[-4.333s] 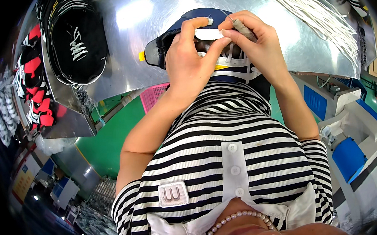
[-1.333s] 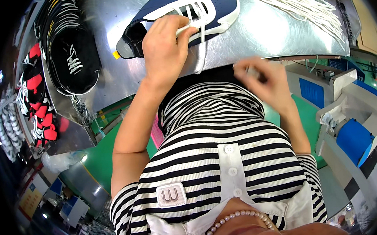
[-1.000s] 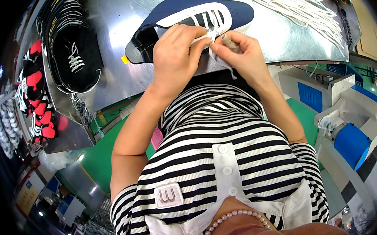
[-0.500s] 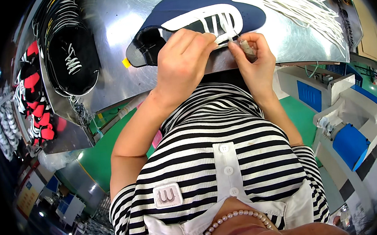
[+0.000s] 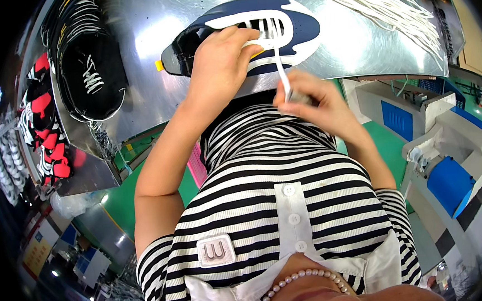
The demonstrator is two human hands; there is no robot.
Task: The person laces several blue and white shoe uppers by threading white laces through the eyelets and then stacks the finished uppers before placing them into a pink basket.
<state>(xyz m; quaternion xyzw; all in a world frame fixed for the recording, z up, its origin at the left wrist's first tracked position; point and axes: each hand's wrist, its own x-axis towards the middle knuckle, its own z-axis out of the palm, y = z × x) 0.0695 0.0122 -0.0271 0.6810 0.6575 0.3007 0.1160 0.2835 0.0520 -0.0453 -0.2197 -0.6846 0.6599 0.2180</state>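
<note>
A navy shoe upper with white trim, a dark lining and a grey heel lies sideways on the metal table, toe to the right. My left hand is closed on the near edge of its lace opening, beside the heel end. From the eyelets a white shoelace runs taut toward my body. Its lower end is in my closed right hand, off the table's near edge. Something small and greyish also shows at the right fingers, too blurred to name. White lace rows cross the opening.
A bundle of white laces lies at the table's far right. Nested black shoe uppers stand at the left, beside red, black and white pieces. Below the table on the right is a machine with a blue cover.
My right hand has moved from the eyelets down toward my body, drawing the lace out straight. The upper has tilted and flattened, and my left hand has shifted slightly left.
</note>
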